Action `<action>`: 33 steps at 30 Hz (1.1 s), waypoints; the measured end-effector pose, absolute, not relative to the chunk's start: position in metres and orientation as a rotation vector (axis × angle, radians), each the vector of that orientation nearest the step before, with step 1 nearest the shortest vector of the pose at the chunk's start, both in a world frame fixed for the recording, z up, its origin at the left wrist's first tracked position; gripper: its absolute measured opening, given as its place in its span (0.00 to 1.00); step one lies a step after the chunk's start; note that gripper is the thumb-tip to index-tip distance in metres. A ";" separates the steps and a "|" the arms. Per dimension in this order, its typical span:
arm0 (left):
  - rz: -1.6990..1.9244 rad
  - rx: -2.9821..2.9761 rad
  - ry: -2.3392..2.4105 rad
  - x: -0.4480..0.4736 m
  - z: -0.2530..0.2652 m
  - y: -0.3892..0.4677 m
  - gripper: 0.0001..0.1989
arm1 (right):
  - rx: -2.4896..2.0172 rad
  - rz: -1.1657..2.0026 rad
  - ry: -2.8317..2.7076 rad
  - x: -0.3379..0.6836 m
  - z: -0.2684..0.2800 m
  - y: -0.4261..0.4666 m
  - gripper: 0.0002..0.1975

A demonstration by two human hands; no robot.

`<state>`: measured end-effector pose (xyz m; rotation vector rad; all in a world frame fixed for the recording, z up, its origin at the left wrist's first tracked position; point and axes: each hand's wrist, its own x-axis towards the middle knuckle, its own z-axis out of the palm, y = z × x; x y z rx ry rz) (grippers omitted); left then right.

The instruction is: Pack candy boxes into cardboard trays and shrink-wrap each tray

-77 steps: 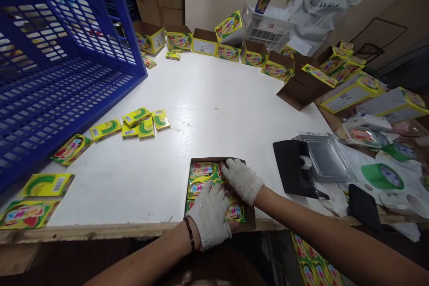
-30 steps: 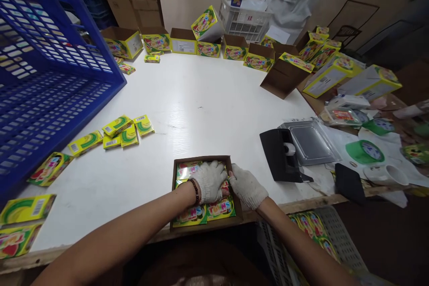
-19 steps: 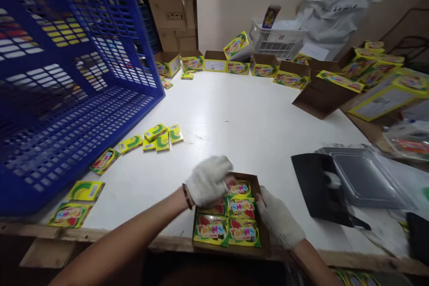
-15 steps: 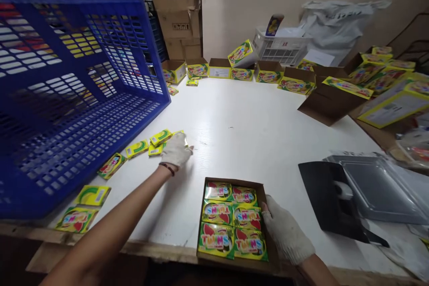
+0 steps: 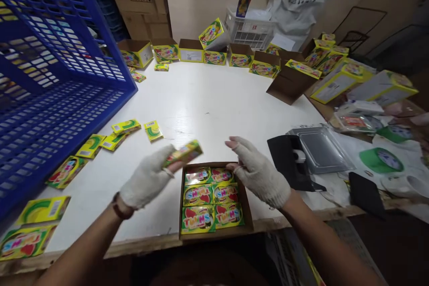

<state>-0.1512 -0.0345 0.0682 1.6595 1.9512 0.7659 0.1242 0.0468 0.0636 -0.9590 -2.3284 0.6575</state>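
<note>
My left hand (image 5: 147, 176), in a white fingerless glove, grips a small yellow-green candy box (image 5: 185, 153), blurred and tilted, just above the back left corner of an open carton (image 5: 246, 214). Inside that carton lie several small boxes (image 5: 197, 220) printed "TWINS", in two columns. My right hand (image 5: 259, 172), also gloved, is held over the carton's back right corner with its fingers apart and nothing in them. Left of my left hand, several loose small boxes (image 5: 90, 145) lie on the white table (image 5: 201, 98), one box (image 5: 153, 130) standing apart from the others.
A large blue plastic crate (image 5: 110, 98) lies on its side at the left. Open display cartons (image 5: 191, 51) line the table's back edge. A black tape dispenser (image 5: 284, 161), a clear plastic tray (image 5: 321, 149) and a green tape roll (image 5: 381, 160) are at the right.
My left hand has lifted a small box from the loose group and brought it to the carton. My right hand has let go of the carton's side and risen. The view has turned right.
</note>
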 end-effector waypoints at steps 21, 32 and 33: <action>0.382 2.281 1.660 -0.050 0.032 -0.055 0.19 | -1.539 0.889 -2.579 0.127 0.046 0.053 0.09; 0.201 2.259 1.585 -0.031 0.009 -0.077 0.14 | -1.545 0.545 -2.628 0.117 0.016 0.036 0.08; 0.248 2.250 1.606 -0.031 0.013 -0.072 0.13 | -1.505 0.589 -2.547 0.120 0.011 0.037 0.10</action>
